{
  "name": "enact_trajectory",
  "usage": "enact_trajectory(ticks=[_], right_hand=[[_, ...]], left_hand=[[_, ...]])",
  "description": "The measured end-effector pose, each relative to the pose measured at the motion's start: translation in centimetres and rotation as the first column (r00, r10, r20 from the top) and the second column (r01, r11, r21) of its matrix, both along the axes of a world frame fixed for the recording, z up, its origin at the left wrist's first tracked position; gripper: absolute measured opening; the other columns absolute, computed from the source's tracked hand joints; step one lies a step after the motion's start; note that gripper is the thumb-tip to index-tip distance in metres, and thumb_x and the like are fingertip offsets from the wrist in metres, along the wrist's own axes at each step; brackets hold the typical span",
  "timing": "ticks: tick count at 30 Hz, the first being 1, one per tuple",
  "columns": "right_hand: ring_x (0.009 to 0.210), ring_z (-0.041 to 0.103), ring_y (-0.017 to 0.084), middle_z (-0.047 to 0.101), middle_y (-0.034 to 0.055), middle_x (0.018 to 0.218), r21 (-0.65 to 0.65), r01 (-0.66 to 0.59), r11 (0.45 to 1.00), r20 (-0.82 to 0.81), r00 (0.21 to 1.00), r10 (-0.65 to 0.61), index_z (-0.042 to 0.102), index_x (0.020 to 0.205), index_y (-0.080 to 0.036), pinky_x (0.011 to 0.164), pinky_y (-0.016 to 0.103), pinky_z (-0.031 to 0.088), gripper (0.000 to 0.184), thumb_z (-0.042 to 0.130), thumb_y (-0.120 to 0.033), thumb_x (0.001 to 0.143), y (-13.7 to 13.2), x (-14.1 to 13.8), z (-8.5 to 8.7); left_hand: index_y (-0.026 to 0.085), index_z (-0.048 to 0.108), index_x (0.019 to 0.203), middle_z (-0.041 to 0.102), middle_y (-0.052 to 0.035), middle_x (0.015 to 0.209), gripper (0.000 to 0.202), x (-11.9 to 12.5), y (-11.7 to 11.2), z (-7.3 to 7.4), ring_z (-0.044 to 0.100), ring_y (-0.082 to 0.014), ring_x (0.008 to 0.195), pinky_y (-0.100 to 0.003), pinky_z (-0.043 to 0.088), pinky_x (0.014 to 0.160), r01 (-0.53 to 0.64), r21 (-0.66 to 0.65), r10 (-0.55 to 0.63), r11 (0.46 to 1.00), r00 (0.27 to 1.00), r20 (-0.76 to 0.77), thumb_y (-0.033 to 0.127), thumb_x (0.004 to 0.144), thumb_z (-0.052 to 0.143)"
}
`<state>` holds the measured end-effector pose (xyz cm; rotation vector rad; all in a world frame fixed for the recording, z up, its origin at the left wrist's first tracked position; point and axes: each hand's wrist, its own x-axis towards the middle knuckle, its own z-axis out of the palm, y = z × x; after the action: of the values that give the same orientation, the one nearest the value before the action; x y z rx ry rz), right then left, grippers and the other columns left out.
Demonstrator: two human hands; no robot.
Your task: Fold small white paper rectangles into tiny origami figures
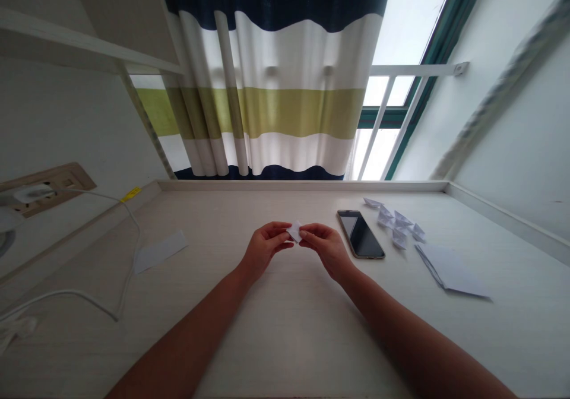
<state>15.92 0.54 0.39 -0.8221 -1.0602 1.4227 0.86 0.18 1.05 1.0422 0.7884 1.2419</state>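
Note:
A small folded piece of white paper [294, 231] is held up between my two hands over the middle of the desk. My left hand [266, 247] pinches its left edge between thumb and fingers. From the other side, my right hand [326, 246] grips the right edge, thumb in front. The paper looks diamond-shaped; its finer folds are too small to make out. To the right of my right hand lies a smartphone [360, 234] with a dark screen. Beyond it sit several small folded paper boats [398, 224] in a loose cluster.
A stack of white paper sheets [454, 268] lies at the right. On the left are a flat paper strip [161, 251] and a white cable [133, 244] running from a wall socket [48, 188]. A raised ledge [303, 186] borders the desk's back, before a striped curtain [294, 111].

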Motion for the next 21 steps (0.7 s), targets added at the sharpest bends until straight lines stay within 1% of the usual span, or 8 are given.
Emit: enact_trajectory(ticks=[6, 11, 16, 21], right_hand=[[0.06, 0.06, 0.012, 0.066, -0.0001, 0.062, 0.079, 0.033, 0.996, 0.109, 0.993, -0.042, 0.068, 0.069, -0.018, 0.066, 0.03, 0.048, 0.016, 0.073, -0.025, 0.055, -0.2, -0.24, -0.01], [0.059, 0.059, 0.013, 0.065, -0.0001, 0.06, 0.12, 0.037, 0.992, 0.147, 0.988, -0.055, 0.068, 0.068, -0.018, 0.065, 0.031, 0.048, 0.018, 0.073, -0.028, 0.055, -0.22, -0.27, -0.02], [0.058, 0.059, 0.013, 0.065, -0.0004, 0.06, 0.143, 0.022, 0.989, 0.159, 0.986, -0.045, 0.067, 0.068, -0.019, 0.064, 0.03, 0.048, 0.016, 0.073, -0.027, 0.056, -0.07, -0.33, -0.13], [0.058, 0.058, 0.012, 0.065, -0.0009, 0.06, 0.146, 0.031, 0.989, 0.159, 0.986, -0.054, 0.067, 0.068, -0.019, 0.063, 0.029, 0.047, 0.014, 0.072, -0.025, 0.056, -0.09, -0.37, -0.25]], left_hand=[[0.013, 0.068, 0.079, 0.069, -0.0042, 0.075, 0.02, 0.15, -0.02, -0.12, 0.062, -0.0147, 0.069, -0.03, 0.051, 0.07, -0.106, 0.009, 0.106, 0.994, 0.993, -0.041, 0.019, 0.06, 0.067], [0.012, 0.069, 0.073, 0.068, -0.0043, 0.073, 0.016, 0.5, -0.12, 0.03, 0.062, -0.0148, 0.068, -0.03, 0.052, 0.07, -0.164, -0.05, 0.165, 0.985, 0.986, 0.008, 0.015, 0.058, 0.067], [0.011, 0.069, 0.069, 0.069, -0.0046, 0.068, 0.015, 0.69, -0.2, 0.14, 0.063, -0.0152, 0.066, -0.033, 0.051, 0.073, -0.185, -0.103, 0.191, 0.977, 0.98, 0.054, 0.013, 0.055, 0.066], [0.011, 0.069, 0.067, 0.069, -0.0045, 0.067, 0.013, 0.62, -0.18, 0.13, 0.063, -0.0153, 0.065, -0.033, 0.051, 0.074, -0.183, -0.117, 0.191, 0.976, 0.979, 0.064, 0.013, 0.055, 0.065]])
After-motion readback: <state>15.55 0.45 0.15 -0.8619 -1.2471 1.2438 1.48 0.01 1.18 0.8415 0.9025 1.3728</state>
